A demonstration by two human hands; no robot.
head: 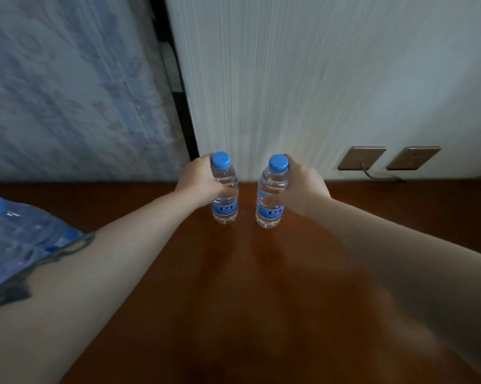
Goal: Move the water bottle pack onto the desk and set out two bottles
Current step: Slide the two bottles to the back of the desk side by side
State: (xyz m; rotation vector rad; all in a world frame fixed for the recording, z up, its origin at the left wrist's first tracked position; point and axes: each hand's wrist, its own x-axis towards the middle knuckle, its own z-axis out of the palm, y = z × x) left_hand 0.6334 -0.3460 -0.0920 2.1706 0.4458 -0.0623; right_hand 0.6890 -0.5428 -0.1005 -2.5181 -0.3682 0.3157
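Observation:
Two clear water bottles with blue caps and blue labels stand upright side by side on the brown wooden desk (233, 286), near its far edge. My left hand (199, 181) is wrapped around the left bottle (224, 206) from its left side. My right hand (303, 187) grips the right bottle (269, 209) from its right side. Both bottle bases appear to rest on the desk top. The shrink-wrapped water bottle pack (20, 239) lies on the desk at the left edge, partly hidden behind my left forearm.
A white striped wall panel rises right behind the bottles. Two bronze wall sockets (362, 157) (414, 157) sit low on the wall at right, one with a grey cable (380, 177) plugged in. A patterned blue-white surface (67, 92) stands at the back left.

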